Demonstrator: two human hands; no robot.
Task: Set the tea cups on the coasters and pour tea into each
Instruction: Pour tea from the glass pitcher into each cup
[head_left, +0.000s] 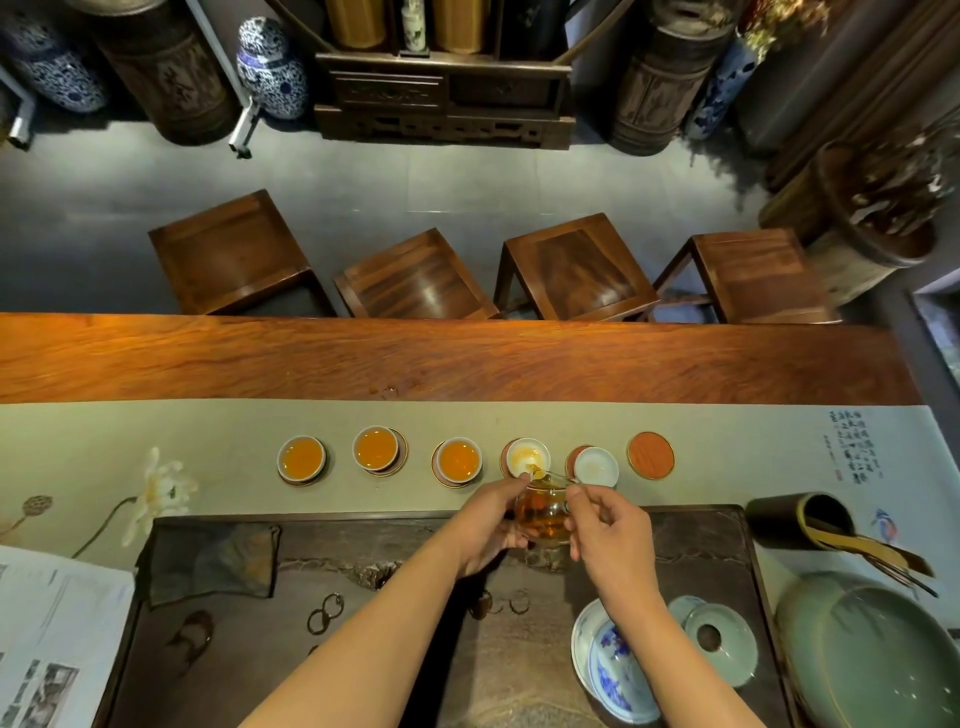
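A row of white tea cups stands on round red coasters along the grey-green runner. The three cups at the left (302, 457) (375, 448) (457, 459) hold amber tea. Tea streams into the fourth cup (528, 455) from a tilted glass pitcher (541, 512). My right hand (610, 530) grips the pitcher's handle side. My left hand (488, 522) supports its other side. The fifth cup (596, 466) holds no tea. The rightmost coaster (650, 454) bears no cup.
A dark wooden tea tray (363, 649) lies under my arms, with a folded dark cloth (213, 561) on it. A blue-white gaiwan (615, 665), a celadon lid (719, 642), a green bowl (867, 649) and a tool holder (800, 522) stand at the right. Papers (52, 639) lie at the left.
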